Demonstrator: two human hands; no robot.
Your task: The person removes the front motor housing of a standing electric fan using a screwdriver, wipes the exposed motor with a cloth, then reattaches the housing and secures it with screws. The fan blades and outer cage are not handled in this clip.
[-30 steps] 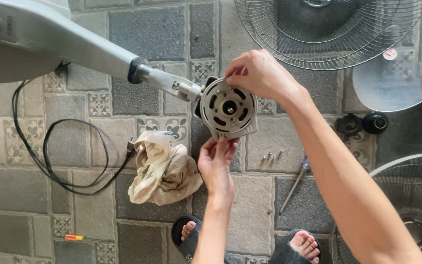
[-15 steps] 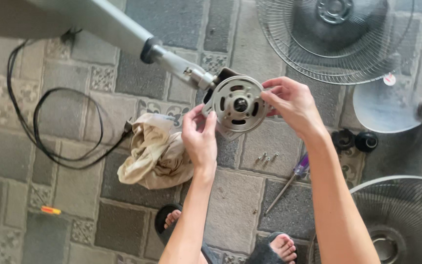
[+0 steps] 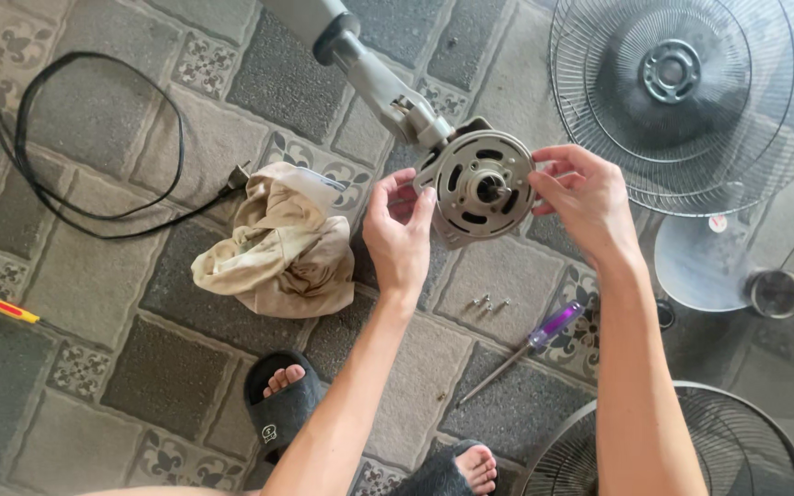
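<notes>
Centre of the frame: a round grey metal fan motor housing (image 3: 482, 186) with curved vent slots and a short shaft at its middle, mounted on the end of a grey fan stand arm (image 3: 371, 69) that enters from the top of the frame. The left hand (image 3: 400, 232) grasps the housing at its left edge, fingers curled up against the rim; the right hand (image 3: 584, 200) grasps the opposite, right edge, fingertips pressed to the rim. Both grips are thus closed on the housing, which is held above the floor between them. Below the housing, on the grey patterned paving-stone floor (image 3: 121, 119), lie a few small silver screws (image 3: 490, 302), and just to their lower right a screwdriver with a translucent purple handle (image 3: 526, 349), its shaft pointing to the lower left. Left of the left hand rests a crumpled beige cloth (image 3: 277, 248). A black power cord (image 3: 75, 138) loops across the upper left of the frame, its plug ending near the cloth. At the far left edge lies a small red-and-yellow tool (image 3: 15, 311). Upper right: a round wire fan guard (image 3: 691, 92) lies flat on the floor; a second wire guard (image 3: 691, 441) shows in the lower right corner. Between them, at the right edge, lies a translucent grey fan blade part (image 3: 700, 266) with a small round metal cap (image 3: 776, 293) beside it. Bottom centre: the person's two feet in dark grey slippers (image 3: 279, 404).
</notes>
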